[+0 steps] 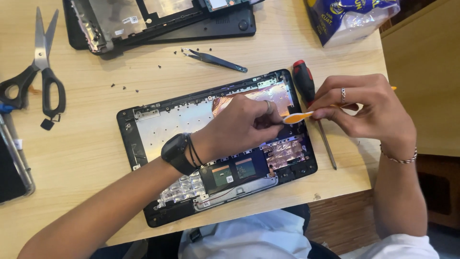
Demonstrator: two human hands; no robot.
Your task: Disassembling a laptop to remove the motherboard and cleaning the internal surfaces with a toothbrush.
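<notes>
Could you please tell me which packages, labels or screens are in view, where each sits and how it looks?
Tissue pack: table's top right corner, soft blue and yellow wrapper, white tissue showing.
Sticker: on the open laptop base, small white square.
Stickers: on the dismantled part at top, small white rectangles.

Package: a soft plastic pack (352, 17) sits at the top right corner of the table. It is dark blue and yellow, with a clear part showing something white inside.
Small labels: little white stickers (129, 20) sit on the black laptop part at the top.
Tiny sticker: a small white square (229, 179) sits by the touchpad board, maybe a label; it is too small to tell.
</notes>
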